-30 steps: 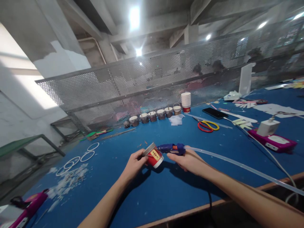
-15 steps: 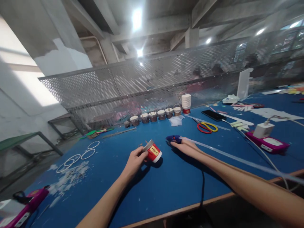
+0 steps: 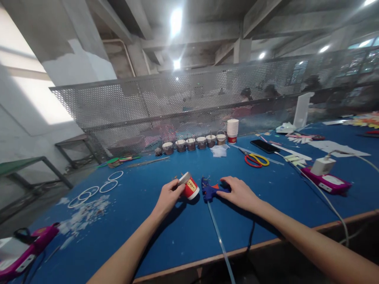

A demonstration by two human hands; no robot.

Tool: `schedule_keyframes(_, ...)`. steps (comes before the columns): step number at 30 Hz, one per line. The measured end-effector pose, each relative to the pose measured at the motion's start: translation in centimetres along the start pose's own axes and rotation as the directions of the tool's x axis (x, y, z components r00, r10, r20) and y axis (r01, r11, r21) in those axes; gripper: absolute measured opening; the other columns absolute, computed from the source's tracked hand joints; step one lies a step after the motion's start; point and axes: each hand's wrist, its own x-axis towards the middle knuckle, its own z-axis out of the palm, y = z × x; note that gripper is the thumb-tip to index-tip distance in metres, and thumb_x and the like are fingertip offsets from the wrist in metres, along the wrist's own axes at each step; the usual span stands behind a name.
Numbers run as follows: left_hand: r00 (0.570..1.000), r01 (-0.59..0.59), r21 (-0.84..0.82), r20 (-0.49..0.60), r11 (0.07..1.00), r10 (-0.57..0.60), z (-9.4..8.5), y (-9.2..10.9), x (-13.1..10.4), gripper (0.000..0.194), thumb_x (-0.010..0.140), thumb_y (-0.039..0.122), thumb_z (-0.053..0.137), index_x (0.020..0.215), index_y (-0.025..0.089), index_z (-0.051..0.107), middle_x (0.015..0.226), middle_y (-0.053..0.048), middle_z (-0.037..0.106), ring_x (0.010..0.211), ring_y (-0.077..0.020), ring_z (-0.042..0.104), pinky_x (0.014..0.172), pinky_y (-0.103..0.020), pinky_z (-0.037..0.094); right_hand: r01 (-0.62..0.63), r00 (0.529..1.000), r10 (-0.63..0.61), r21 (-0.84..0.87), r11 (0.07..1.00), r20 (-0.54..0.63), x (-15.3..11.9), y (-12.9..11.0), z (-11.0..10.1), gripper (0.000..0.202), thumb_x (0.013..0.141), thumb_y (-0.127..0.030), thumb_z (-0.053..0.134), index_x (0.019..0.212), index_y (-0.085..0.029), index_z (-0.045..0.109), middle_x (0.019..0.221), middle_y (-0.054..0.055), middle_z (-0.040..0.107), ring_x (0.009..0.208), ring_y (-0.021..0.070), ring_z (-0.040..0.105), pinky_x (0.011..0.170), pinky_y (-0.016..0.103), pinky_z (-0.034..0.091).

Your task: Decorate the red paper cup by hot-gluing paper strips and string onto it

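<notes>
A red and white paper cup with a grey-brown band at its rim is tilted in my left hand, its white base toward the lower right. Just right of it, a blue glue gun lies on the blue table with a long clear glue stick running out toward the front edge. My right hand is at the gun's handle, fingers apart and curved, with the thumb near or touching the handle.
Several covered cups line the mesh screen beside a cup stack. Scissors, a black phone and a magenta power strip are on the right. White rings and scraps lie left.
The glue gun has turned, so its glue stick now points toward the front edge instead of along my right forearm. My right hand has loosened from it. The cup remains in my left hand.
</notes>
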Motion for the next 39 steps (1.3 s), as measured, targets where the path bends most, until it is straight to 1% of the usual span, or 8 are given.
schedule_keyframes(3, 1.000, 0.003, 0.006, -0.011, 1.000, -0.003, 0.0, 0.0, 0.1, 0.022, 0.068, 0.035, 0.058, 0.054, 0.018, 0.053, 0.054, 0.002, 0.050, 0.052, -0.0124, 0.045, 0.052, -0.024, 0.037, 0.149, 0.989, -0.150, -0.116, 0.982, -0.001, 0.0, -0.9, 0.0, 0.036, 0.087, -0.035, 0.059, 0.117, -0.015, 0.061, 0.120, 0.014, 0.064, 0.107, 0.0292, 0.057, 0.089, 0.039, 0.040)
schedule_keyframes(7, 1.000, 0.003, 0.028, -0.023, 1.000, -0.002, 0.0, -0.1, 0.2, 0.023, 0.068, 0.037, 0.057, 0.055, 0.018, 0.054, 0.055, 0.002, 0.050, 0.053, -0.0127, 0.045, 0.052, -0.025, 0.038, 0.288, 0.955, -0.272, -0.160, 0.944, 0.116, 0.6, -2.7, -0.1, 0.030, 0.081, -0.018, 0.058, 0.110, -0.011, 0.065, 0.114, 0.017, 0.066, 0.106, 0.0310, 0.056, 0.092, 0.042, 0.038)
schedule_keyframes(12, 0.999, 0.008, 0.057, -0.039, 0.998, -0.006, -0.2, -0.3, 0.3, 0.022, 0.068, 0.037, 0.055, 0.056, 0.019, 0.053, 0.056, 0.002, 0.051, 0.054, -0.0132, 0.046, 0.052, -0.025, 0.038, 0.197, 0.977, -0.191, -0.060, 0.979, 0.099, 1.5, -3.7, 0.3, 0.023, 0.073, -0.012, 0.059, 0.093, -0.010, 0.069, 0.099, 0.019, 0.069, 0.099, 0.0331, 0.058, 0.082, 0.040, 0.045)
schedule_keyframes(18, 0.999, 0.013, 0.027, -0.054, 1.000, -0.011, -0.2, -0.1, 0.4, 0.023, 0.066, 0.037, 0.055, 0.052, 0.019, 0.048, 0.052, 0.004, 0.046, 0.051, -0.0119, 0.044, 0.051, -0.024, 0.037, 0.011, 0.999, -0.004, 0.199, 0.980, -0.033, 3.8, -1.5, -0.2, 0.034, 0.076, -0.017, 0.054, 0.107, -0.012, 0.067, 0.096, 0.009, 0.072, 0.084, 0.0211, 0.065, 0.074, 0.028, 0.049)
schedule_keyframes(24, 0.998, 0.029, 0.046, -0.057, 0.999, -0.026, -0.3, -0.3, 0.5, 0.023, 0.065, 0.038, 0.055, 0.054, 0.019, 0.052, 0.053, 0.002, 0.049, 0.051, -0.0128, 0.046, 0.051, -0.025, 0.039, -0.068, 0.996, 0.083, 0.321, 0.945, -0.035, 4.7, -0.2, 0.0, 0.027, 0.078, -0.024, 0.046, 0.090, -0.017, 0.069, 0.080, 0.004, 0.071, 0.070, 0.0189, 0.063, 0.060, 0.025, 0.046)
schedule_keyframes(33, 0.998, 0.015, 0.058, -0.057, 0.998, -0.012, -0.2, 0.2, 0.4, 0.022, 0.065, 0.036, 0.055, 0.052, 0.018, 0.052, 0.052, 0.003, 0.049, 0.050, -0.0121, 0.045, 0.049, -0.024, 0.037, -0.077, 0.992, 0.108, 0.351, 0.933, -0.070, 3.4, 0.4, 0.3, 0.027, 0.082, -0.032, 0.049, 0.100, -0.022, 0.067, 0.097, 0.006, 0.072, 0.089, 0.0240, 0.065, 0.078, 0.031, 0.047)
schedule_keyframes(37, 0.998, 0.023, 0.068, -0.061, 0.997, -0.019, -0.2, 0.2, 0.3, 0.022, 0.065, 0.036, 0.054, 0.052, 0.019, 0.051, 0.051, 0.003, 0.047, 0.049, -0.0117, 0.044, 0.049, -0.024, 0.036, -0.110, 0.972, 0.143, 0.174, 0.979, -0.188, 0.2, 0.5, -0.4, 0.017, 0.080, -0.035, 0.055, 0.085, -0.020, 0.065, 0.089, 0.009, 0.069, 0.087, 0.0268, 0.063, 0.079, 0.036, 0.044)
schedule_keyframes(39, 0.998, 0.019, 0.074, -0.057, 0.997, -0.015, -0.1, 0.3, 0.3, 0.022, 0.065, 0.036, 0.053, 0.052, 0.019, 0.050, 0.052, 0.003, 0.048, 0.050, -0.0122, 0.044, 0.050, -0.025, 0.036, -0.073, 0.963, 0.088, 0.070, 0.995, -0.254, -2.0, 0.0, -0.4, 0.015, 0.082, -0.034, 0.055, 0.075, -0.021, 0.060, 0.078, 0.006, 0.066, 0.078, 0.0250, 0.061, 0.074, 0.036, 0.043)
